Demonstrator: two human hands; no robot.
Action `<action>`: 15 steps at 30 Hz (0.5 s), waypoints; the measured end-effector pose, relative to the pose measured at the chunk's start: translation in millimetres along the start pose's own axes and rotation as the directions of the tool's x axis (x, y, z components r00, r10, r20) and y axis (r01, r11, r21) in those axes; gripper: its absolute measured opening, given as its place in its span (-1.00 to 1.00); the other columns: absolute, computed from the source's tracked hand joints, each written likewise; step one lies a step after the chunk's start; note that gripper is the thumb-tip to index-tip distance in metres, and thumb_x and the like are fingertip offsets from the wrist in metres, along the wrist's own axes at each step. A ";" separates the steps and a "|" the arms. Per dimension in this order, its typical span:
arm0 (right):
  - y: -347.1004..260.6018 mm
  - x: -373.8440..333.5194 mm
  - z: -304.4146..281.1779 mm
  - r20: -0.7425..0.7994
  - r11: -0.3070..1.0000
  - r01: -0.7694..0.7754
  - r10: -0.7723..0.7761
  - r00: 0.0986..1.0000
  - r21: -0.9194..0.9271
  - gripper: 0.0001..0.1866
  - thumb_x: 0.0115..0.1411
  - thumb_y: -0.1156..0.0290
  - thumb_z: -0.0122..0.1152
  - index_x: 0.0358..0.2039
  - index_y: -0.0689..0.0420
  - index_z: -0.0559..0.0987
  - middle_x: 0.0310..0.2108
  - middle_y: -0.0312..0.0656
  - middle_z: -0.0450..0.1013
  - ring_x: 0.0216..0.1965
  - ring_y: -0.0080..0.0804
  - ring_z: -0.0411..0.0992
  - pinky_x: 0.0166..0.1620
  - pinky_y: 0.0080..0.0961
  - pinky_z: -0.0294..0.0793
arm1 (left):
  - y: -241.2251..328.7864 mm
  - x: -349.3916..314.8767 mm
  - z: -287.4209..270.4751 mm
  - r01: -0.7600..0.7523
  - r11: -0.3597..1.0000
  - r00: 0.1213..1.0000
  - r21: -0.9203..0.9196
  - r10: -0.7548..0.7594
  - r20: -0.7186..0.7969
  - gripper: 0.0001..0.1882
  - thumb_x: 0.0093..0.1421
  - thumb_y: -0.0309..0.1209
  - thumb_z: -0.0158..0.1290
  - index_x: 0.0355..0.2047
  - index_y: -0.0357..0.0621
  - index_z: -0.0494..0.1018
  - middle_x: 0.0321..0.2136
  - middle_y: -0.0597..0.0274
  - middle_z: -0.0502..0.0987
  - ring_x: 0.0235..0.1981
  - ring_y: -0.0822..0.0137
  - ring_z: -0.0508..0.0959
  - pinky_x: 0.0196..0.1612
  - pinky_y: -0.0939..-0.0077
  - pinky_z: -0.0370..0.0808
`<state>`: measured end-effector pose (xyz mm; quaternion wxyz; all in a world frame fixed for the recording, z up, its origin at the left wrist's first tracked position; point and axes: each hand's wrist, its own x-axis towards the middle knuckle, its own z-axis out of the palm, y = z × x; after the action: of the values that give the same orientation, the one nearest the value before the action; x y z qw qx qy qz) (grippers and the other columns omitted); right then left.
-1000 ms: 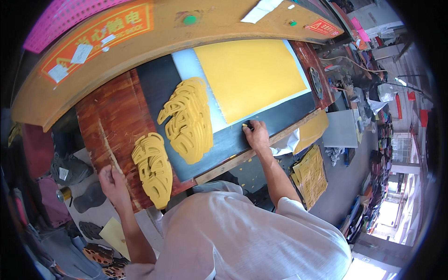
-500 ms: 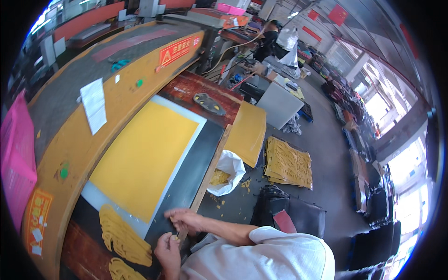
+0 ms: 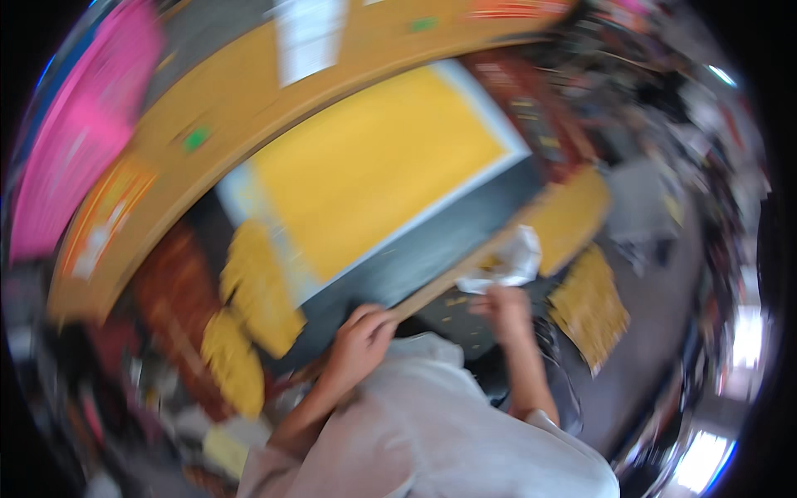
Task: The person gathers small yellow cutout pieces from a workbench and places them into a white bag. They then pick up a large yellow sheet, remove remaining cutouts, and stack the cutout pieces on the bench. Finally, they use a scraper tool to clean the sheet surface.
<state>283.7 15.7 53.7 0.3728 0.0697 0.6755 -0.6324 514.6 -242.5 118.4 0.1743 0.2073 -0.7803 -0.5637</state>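
Note:
My left hand [image 3: 362, 340] is at the wooden front edge [image 3: 432, 290] of the work table, its fingers curled together; what they hold, if anything, does not show. My right hand [image 3: 503, 310] is out to the right, just in front of a white bag [image 3: 516, 259] with yellow scraps in it. Motion smears its fingers. A large smooth yellow sheet [image 3: 382, 162] lies on a pale backing sheet on the dark table surface [image 3: 440, 241]. Left of it lie two stacks of yellow strip-like pieces, one [image 3: 259, 286] against the backing and one [image 3: 232, 361] nearer me.
A long yellow-brown machine beam [image 3: 241, 137] spans the far side of the table. A pink basket [image 3: 87, 137] stands at the far left. Right of the bag are stacked yellow sheets [image 3: 573, 216] and a pile of cut yellow sheet [image 3: 591, 307] on the floor.
My hands, close together at the table edge before, have parted; my right hand has moved right to the white bag. The view has turned and blurred.

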 end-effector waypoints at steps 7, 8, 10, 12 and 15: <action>-67.7 26.4 23.9 -0.004 0.813 0.366 -0.413 0.911 -0.453 -0.54 0.45 0.37 0.27 0.25 0.36 0.56 0.10 -0.02 0.63 0.05 -0.29 0.62 0.16 -0.38 0.57 | -48.5 -42.7 -75.7 0.289 0.954 0.782 0.085 -0.184 -0.595 -0.81 0.37 -0.52 0.16 -0.03 -0.29 0.61 -0.13 0.02 0.64 -0.14 0.20 0.66 -0.03 0.37 0.58; -71.9 25.4 57.7 0.099 0.854 0.380 -0.370 0.924 -0.356 -0.55 0.45 0.35 0.27 0.24 0.35 0.57 0.07 -0.05 0.64 0.03 -0.34 0.62 0.14 -0.41 0.59 | -58.3 -45.8 -87.4 0.351 0.933 0.689 0.075 -0.203 -0.696 -0.76 0.36 -0.50 0.15 0.01 -0.30 0.59 -0.12 -0.03 0.64 -0.13 0.11 0.67 -0.01 0.31 0.58; -64.6 21.0 140.9 0.361 0.899 0.349 -0.243 0.900 -0.264 -0.55 0.45 0.33 0.30 0.23 0.34 0.59 0.00 -0.05 0.66 -0.01 -0.35 0.63 0.13 -0.39 0.61 | -79.2 -52.6 -110.7 0.456 0.890 0.589 -0.011 -0.311 -0.746 -0.63 0.36 -0.44 0.16 0.12 -0.36 0.53 -0.03 -0.16 0.61 -0.01 -0.01 0.64 0.10 0.23 0.56; -43.4 19.5 228.2 0.612 0.943 0.251 -0.068 0.788 -0.219 -0.53 0.43 0.36 0.32 0.24 0.36 0.56 0.00 -0.04 0.66 0.00 -0.36 0.63 0.14 -0.41 0.60 | -98.0 -57.2 -120.1 0.533 0.846 0.558 -0.017 -0.366 -0.745 -0.51 0.36 -0.37 0.16 0.20 -0.42 0.46 0.07 -0.27 0.57 0.11 -0.13 0.59 0.22 0.14 0.50; -4.4 22.1 336.2 0.599 0.833 0.399 -0.105 0.794 -0.383 -0.46 0.38 0.33 0.38 0.24 0.40 0.52 0.02 -0.03 0.66 -0.01 -0.36 0.63 0.13 -0.49 0.57 | -119.4 -66.7 -119.2 0.645 0.755 0.586 0.120 -0.388 -0.712 -0.35 0.35 -0.27 0.17 0.29 -0.50 0.34 0.23 -0.40 0.45 0.29 -0.31 0.43 0.41 0.03 0.33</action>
<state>405.1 -298.2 70.3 0.4662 -0.3073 0.6784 -0.4776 647.0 -337.3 38.3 0.2154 0.6391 -0.6628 -0.3254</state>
